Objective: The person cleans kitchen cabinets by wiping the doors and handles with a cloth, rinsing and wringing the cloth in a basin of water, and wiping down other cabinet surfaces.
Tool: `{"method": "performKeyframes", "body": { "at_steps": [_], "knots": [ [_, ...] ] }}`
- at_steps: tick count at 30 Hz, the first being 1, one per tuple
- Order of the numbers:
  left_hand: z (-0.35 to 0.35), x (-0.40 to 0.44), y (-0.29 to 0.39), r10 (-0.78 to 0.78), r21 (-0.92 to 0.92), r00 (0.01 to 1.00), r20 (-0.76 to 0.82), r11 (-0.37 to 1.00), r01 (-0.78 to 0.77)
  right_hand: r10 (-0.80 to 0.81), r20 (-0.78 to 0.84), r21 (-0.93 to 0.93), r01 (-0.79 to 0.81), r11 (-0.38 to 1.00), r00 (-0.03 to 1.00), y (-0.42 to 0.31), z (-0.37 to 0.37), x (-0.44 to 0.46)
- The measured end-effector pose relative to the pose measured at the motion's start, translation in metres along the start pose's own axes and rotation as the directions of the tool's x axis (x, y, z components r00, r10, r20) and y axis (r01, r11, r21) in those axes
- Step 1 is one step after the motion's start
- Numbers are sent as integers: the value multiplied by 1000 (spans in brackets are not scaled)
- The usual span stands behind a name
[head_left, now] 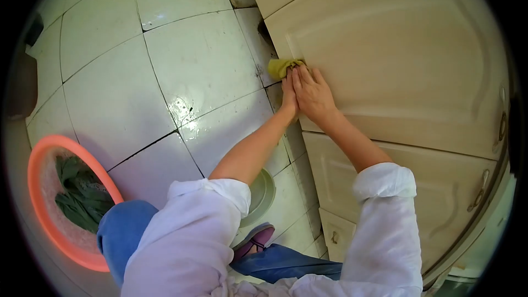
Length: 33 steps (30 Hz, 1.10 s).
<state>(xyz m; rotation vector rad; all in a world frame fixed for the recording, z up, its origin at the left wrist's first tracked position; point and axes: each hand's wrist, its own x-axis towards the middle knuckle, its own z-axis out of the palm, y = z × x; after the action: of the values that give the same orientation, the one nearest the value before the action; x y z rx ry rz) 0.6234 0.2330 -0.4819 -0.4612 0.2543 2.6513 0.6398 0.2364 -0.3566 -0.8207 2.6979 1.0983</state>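
A yellow-green cloth (281,68) is bunched against the lower edge of a beige cabinet door (385,60). My right hand (315,92) presses on it, fingers over the folds and thumb side against the other hand. Close beside it, my left hand (290,98) also grips the cloth, its fingertips partly hidden by the fabric and my right hand. Both wrists nearly touch, and the white sleeves are rolled to the elbows.
A pink basin (37,184) with sudsy water and a dark green cloth (82,198) stands at lower left. Under my left arm is a pale green basin (264,198). Wet patches shine on the white floor tiles (198,60). Another cabinet door (407,187) has a metal handle (479,190).
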Motion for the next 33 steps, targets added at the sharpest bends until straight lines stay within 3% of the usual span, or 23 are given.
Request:
{"method": "performKeyframes", "body": {
  "at_steps": [3,5,7,9,12,13,15,17,18,19,20,22,24,26,28,30,31,33],
  "knots": [
    [-10,38,-8,51,138,990,134,988,-69,-9,-125,-37,4,999,992,9,3,22],
    [5,56,31,-9,-55,982,190,998,20,14,-177,-50,-23,999,984,21,9,54],
    [29,41,84,-56,-19,985,165,998,60,35,-235,-61,-51,997,971,23,13,84],
    [26,47,86,-112,9,985,135,994,111,46,-189,-166,-79,983,981,21,14,94],
    [3,66,55,-248,-57,961,125,965,257,79,-57,-93,-84,992,995,15,2,75],
    [-2,62,37,-116,-94,967,226,986,141,81,-59,-95,-87,992,995,12,-3,66],
    [7,20,17,-17,-88,989,146,996,30,-57,27,-223,61,973,998,6,-7,31],
    [10,-39,7,-45,-47,999,-28,998,43,-76,169,-84,91,992,983,-2,-19,-4],
    [8,-54,3,132,459,987,92,874,-160,-83,173,-93,101,991,981,0,-29,-17],
    [13,-57,1,224,803,934,278,479,-354,-38,181,-78,53,996,983,4,-37,-28],
    [23,-52,4,225,797,933,281,487,-358,14,192,-61,-2,998,981,10,-42,-37],
    [53,-36,21,415,697,689,594,162,-698,34,120,-77,-25,997,992,37,-65,-36],
    [70,-32,46,432,702,682,591,142,-698,54,35,-80,-51,995,998,47,-65,-22],
    [65,-25,56,390,847,783,485,12,-531,1,-41,-135,-7,991,999,42,-51,-1],
    [51,-23,61,368,865,806,464,7,-501,17,-18,-109,-19,994,1000,29,-42,12],
    [45,-33,64,183,862,846,501,-22,-506,42,-3,-86,-42,995,999,26,-43,10],
    [44,-38,59,185,863,847,499,-18,-505,46,-9,-30,-46,998,999,28,-48,-8],
    [42,-37,43,349,744,678,646,-93,-661,37,-13,24,-37,999,999,35,-54,-21]
  ]
}}
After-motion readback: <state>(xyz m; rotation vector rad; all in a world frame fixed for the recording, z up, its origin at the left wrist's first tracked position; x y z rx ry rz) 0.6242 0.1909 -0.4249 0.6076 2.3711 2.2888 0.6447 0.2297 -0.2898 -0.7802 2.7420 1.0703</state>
